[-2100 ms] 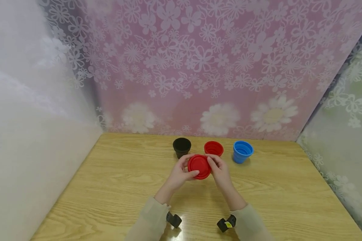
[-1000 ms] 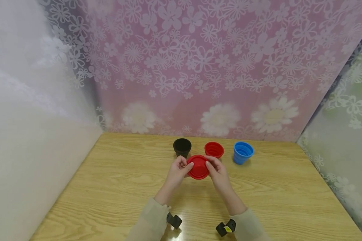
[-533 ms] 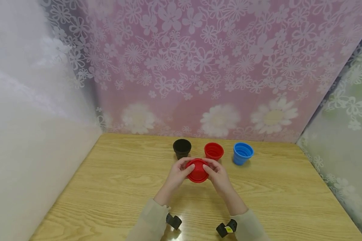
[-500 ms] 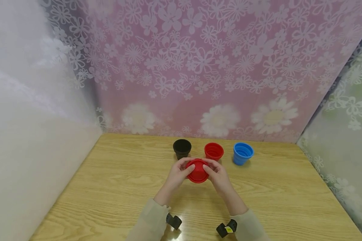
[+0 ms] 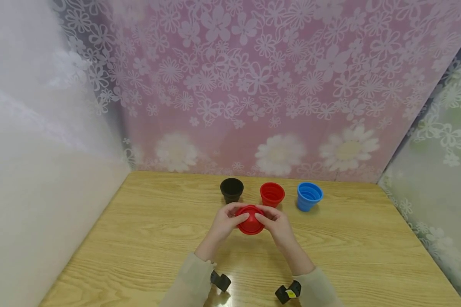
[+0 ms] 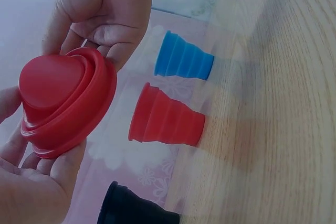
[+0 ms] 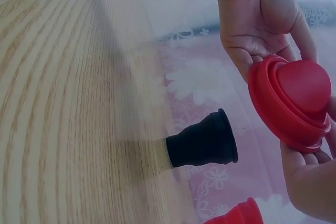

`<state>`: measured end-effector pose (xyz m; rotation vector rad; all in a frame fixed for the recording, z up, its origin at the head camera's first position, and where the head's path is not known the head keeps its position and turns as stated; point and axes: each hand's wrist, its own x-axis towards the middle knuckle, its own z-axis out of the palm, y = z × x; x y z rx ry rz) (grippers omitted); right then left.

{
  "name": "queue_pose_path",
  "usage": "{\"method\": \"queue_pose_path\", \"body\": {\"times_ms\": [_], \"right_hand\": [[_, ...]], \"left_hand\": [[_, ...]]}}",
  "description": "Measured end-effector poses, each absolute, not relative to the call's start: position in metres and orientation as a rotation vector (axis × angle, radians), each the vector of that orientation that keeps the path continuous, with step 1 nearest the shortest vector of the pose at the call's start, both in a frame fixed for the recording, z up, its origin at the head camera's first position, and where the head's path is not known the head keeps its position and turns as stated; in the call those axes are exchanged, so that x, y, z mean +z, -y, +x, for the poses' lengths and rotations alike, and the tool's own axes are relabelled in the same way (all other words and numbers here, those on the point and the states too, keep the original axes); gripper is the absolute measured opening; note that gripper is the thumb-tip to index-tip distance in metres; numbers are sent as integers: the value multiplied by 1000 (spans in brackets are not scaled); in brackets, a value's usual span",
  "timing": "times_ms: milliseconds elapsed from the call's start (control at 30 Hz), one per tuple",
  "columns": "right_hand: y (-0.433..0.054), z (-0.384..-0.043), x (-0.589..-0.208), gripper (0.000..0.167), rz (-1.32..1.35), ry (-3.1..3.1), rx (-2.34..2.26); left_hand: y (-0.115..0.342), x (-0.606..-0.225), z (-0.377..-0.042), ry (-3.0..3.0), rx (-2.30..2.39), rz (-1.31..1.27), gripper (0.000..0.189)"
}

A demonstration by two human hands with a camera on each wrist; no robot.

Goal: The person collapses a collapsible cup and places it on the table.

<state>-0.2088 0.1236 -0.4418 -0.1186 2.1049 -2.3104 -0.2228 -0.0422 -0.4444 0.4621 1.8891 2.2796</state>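
Observation:
A red collapsible cup point(image 5: 250, 226) is held up over the table between both hands, with its rim away from the person and its base bulging toward them. It is partly extended, its rings still stacked close around the base. My left hand point(image 5: 223, 223) grips the cup's left side, thumb on the base and fingers behind the rim. On the other side my right hand point(image 5: 279, 226) holds it the same way, thumb tip near the left one. In the left wrist view the stepped rings of this cup point(image 6: 52, 83) show clearly.
Behind the hands, a black cup point(image 5: 231, 187), another red cup point(image 5: 272, 192) and a blue cup point(image 5: 309, 194) stand upright and extended in a row on the wooden table point(image 5: 146, 238). A flowered pink curtain point(image 5: 230, 94) hangs at the table's back edge.
The red cup has gone from a flat disc to a bulging base. Both thumbs have shifted inward onto its base, and the hands have come slightly nearer the person.

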Motion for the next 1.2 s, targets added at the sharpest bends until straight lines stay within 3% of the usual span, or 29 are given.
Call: {"method": "queue_pose_path", "body": {"times_ms": [600,833,1200], "right_hand": [[-116,-209,-443,21,-164,-2333,-2289],[-107,-194,-418,16,-195,-2534,-2166],[-115,-200,-438,25,-328,-2478,-2115]], "left_hand": [[41,-421,-208,-2162,2195,511,17],[37,-419,-205,-2388,2131,580,14],[41,-419,-205,-2452,2095,554,14]]}}
